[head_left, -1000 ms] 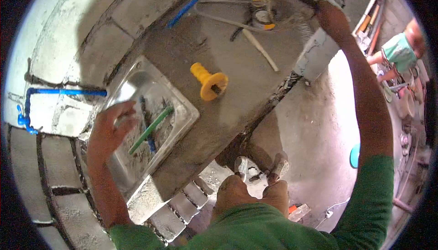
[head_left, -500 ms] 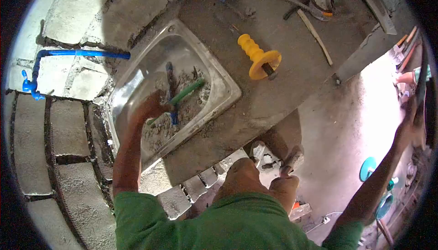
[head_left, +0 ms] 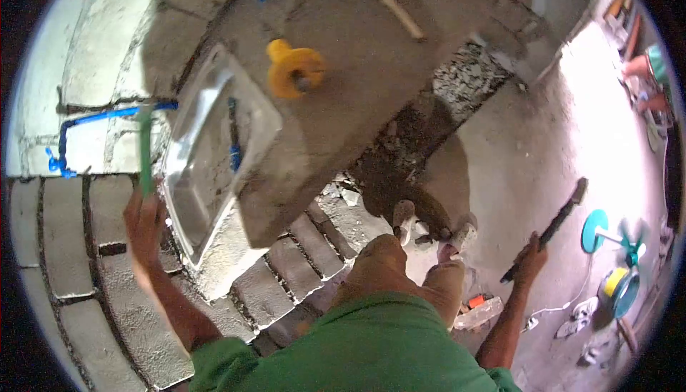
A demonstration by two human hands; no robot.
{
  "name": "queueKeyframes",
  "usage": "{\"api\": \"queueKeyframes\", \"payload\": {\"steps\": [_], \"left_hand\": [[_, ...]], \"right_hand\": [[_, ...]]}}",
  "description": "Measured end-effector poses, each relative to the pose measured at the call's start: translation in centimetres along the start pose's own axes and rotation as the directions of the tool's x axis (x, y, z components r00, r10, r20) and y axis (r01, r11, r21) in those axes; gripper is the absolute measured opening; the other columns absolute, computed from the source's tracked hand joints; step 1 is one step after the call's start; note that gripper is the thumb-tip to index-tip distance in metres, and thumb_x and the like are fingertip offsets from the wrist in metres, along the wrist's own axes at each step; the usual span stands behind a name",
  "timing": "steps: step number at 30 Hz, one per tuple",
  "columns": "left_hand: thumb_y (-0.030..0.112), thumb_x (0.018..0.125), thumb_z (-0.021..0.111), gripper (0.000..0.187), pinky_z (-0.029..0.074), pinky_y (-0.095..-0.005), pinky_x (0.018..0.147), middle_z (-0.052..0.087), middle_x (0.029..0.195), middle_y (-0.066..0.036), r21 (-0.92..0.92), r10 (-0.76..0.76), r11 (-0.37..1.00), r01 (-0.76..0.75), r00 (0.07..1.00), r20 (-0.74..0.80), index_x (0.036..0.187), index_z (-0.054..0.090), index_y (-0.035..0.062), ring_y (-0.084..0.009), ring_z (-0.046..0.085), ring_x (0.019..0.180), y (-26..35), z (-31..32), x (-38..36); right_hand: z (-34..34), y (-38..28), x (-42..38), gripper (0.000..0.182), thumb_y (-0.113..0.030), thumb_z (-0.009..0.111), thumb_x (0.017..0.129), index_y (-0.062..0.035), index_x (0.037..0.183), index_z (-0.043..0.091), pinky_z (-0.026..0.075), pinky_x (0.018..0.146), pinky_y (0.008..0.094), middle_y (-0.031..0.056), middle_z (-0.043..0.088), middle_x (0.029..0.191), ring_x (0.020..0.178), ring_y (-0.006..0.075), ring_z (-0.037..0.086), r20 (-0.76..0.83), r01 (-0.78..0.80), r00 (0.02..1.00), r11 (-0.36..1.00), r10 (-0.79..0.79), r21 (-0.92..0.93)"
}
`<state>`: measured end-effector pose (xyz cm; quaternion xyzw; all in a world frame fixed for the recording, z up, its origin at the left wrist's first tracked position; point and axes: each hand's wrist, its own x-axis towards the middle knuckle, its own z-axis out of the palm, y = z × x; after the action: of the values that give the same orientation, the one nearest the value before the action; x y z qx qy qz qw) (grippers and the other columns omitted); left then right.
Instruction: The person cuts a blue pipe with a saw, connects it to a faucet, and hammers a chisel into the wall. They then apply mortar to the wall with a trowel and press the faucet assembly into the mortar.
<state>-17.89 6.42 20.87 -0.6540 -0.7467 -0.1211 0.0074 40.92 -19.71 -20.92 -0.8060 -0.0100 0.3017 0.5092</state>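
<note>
Two hands are loaded, as I see it from here. The left hand (head_left: 145,213) has its fingers curled round the lower end of a green stick (head_left: 146,150), which points up along the block wall (head_left: 93,140) just beside the steel sink (head_left: 271,124); its top crosses the blue pipe (head_left: 107,115) in my view, though I cannot tell whether they touch. The right hand (head_left: 530,257), well apart on the other side, has its fingers wrapped round the middle of a dark bar (head_left: 563,220) above the floor (head_left: 514,156), both ends poking out; what tool it is, I can't make out. To handle these well, I'd keep the left grip firm but light, the stick clear of the pipe and tap (head_left: 58,165), and the bar's ends away from the shoes (head_left: 404,217) and the turquoise fan (head_left: 632,250). Mind, too, the yellow-guarded tool (head_left: 289,74) on the bench (head_left: 343,124), near the sink's rim.
</note>
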Motion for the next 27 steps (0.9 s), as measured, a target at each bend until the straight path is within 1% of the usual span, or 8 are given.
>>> {"api": "queueKeyframes", "payload": {"steps": [2,3,4,8,10,16,21,27], "left_hand": [[0.03,0.09,0.064,0.033,0.05,-0.0338,0.08,0.063,0.084,-0.008,-0.182,-0.076,0.978,0.104,0.986,0.151,0.112,0.066,0.007,-0.0151,0.063,0.079,2.1,-0.5,-4.4],[0.033,0.089,0.065,0.039,0.05,-0.0369,0.085,0.065,0.098,-0.014,-0.453,0.405,0.885,-0.111,0.663,0.629,0.113,0.065,0.0022,-0.0198,0.064,0.091,4.1,1.4,-5.7],[0.036,0.089,0.065,0.046,0.05,-0.0399,0.09,0.067,0.111,-0.02,-0.724,0.726,0.686,-0.074,-0.008,0.688,0.115,0.064,-0.0026,-0.0245,0.066,0.103,6.8,3.7,-7.6],[0.036,0.092,0.061,0.052,0.047,-0.0408,0.094,0.063,0.12,-0.023,-0.244,0.259,0.964,-0.107,0.17,0.951,0.128,0.054,-0.0009,-0.0344,0.062,0.111,18.4,19.0,-16.6],[0.038,0.093,0.059,0.051,0.047,-0.0425,0.093,0.063,0.114,-0.026,-0.129,0.138,0.99,-0.052,0.444,0.885,0.124,0.055,-0.0012,-0.0364,0.062,0.108,15.5,28.3,-19.6],[0.032,0.096,0.053,0.027,0.044,-0.0349,0.052,0.056,0.069,-0.004,-0.03,-0.091,0.986,0.165,0.678,0.729,0.096,0.058,0.005,-0.017,0.053,0.056,8.1,44.9,-12.7],[0.039,0.093,0.056,0.041,0.047,-0.043,0.057,0.059,0.069,-0.014,0.133,-0.096,0.99,0.037,0.876,0.472,0.091,0.063,-0.0011,-0.0269,0.058,0.061,-1.3,52.1,-2.9],[0.028,0.092,0.059,0.025,0.04,-0.0342,0.053,0.051,0.064,-0.003,-0.52,-0.294,0.806,0.283,0.954,0.063,0.085,0.059,0.0031,-0.0151,0.048,0.056,-9.2,54.0,4.0]], "right_hand": [[-1.0,3.7,0.1,0.035,-0.041,0.064,0.092,-0.0093,0.08,0.053,0.034,0.035,0.0282,-0.0027,0.044,0.053,0.038,0.0105,0.042,0.051,-0.139,0.989,0.989,0.136,0.043],[-1.3,6.2,0.5,0.037,-0.042,0.063,0.092,-0.0088,0.081,0.054,0.035,0.035,0.0278,-0.0022,0.043,0.052,0.038,0.0101,0.042,0.053,-0.127,0.991,0.992,0.126,0.01],[-1.4,8.3,0.8,0.038,-0.044,0.062,0.092,-0.0083,0.082,0.054,0.035,0.035,0.0273,-0.0017,0.042,0.051,0.038,0.0098,0.042,0.062,-0.114,0.991,0.993,0.116,-0.028],[-1.6,12.8,1.4,0.039,-0.045,0.062,0.091,-0.0075,0.083,0.056,0.037,0.037,0.0284,-0.0016,0.044,0.052,0.04,0.0108,0.045,0.122,-0.277,0.951,0.959,0.283,-0.061],[-1.5,13.9,1.7,0.041,-0.046,0.062,0.09,-0.0065,0.084,0.056,0.039,0.038,0.0292,-0.0001,0.046,0.055,0.042,0.0124,0.047,0.176,-0.285,0.934,0.946,0.311,-0.157],[0.4,22.2,4.1,0.038,-0.039,0.059,0.095,-0.0018,0.093,0.057,0.042,0.042,0.033,0.0058,0.053,0.061,0.047,0.0152,0.052,0.279,-0.137,0.936,0.953,0.214,-0.271],[4.3,29.7,5.8,0.029,-0.034,0.058,0.096,-0.0049,0.097,0.058,0.041,0.043,0.0312,0.003,0.051,0.062,0.05,0.0123,0.05,0.297,-0.266,0.891,0.926,0.343,-0.27],[10.4,36.5,6.9,0.036,-0.033,0.061,0.094,-0.0053,0.117,0.059,0.047,0.053,0.029,0.0044,0.061,0.081,0.066,0.0144,0.058,0.505,-0.204,0.812,0.953,0.291,-0.222]]}}
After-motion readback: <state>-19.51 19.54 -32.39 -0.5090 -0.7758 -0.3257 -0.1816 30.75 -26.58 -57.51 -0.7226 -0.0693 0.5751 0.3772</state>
